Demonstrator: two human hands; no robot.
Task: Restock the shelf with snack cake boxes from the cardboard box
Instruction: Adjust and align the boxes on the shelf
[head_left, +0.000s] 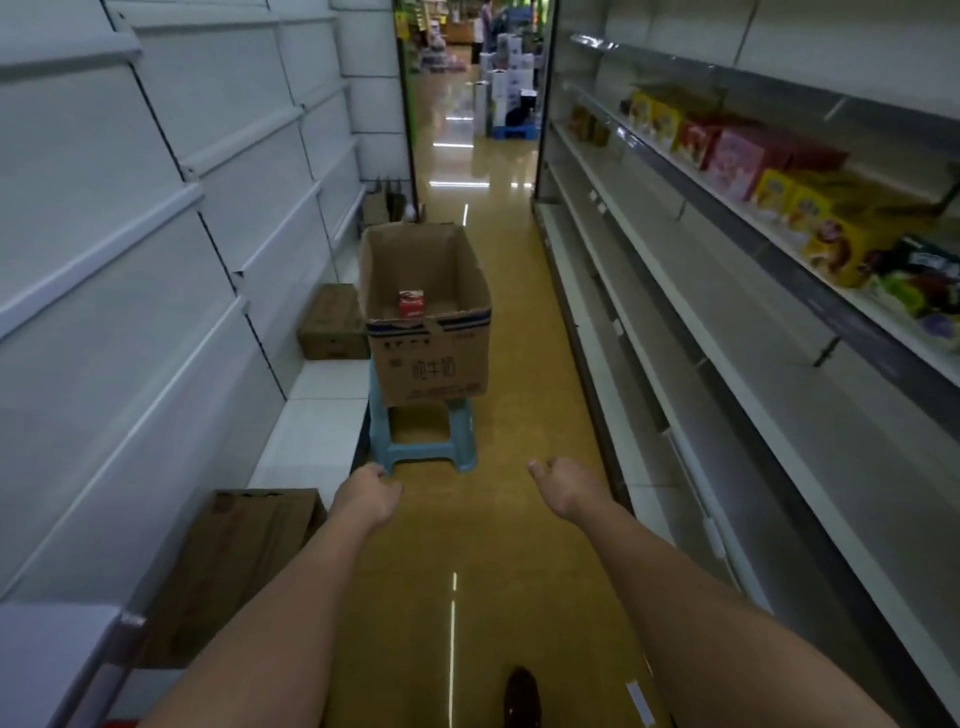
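An open cardboard box (434, 358) rests on a light blue plastic stool (422, 447) in the aisle ahead. One red snack cake box (411, 303) stands upright inside it. On the right, a shelf (779, 244) carries a row of yellow, red and pink snack boxes (732, 156). My left hand (366, 496) reaches forward, just short of the stool's near left leg, fingers curled, holding nothing. My right hand (563, 486) is stretched out over the floor to the right of the stool, fingers loosely curled and empty.
White shelving lines both sides of the narrow aisle. A closed brown carton (332, 322) lies on the left base shelf beside the stool, another carton (234, 566) nearer me at lower left. My shoe (522, 696) shows at the bottom. Stacked goods stand far down the aisle.
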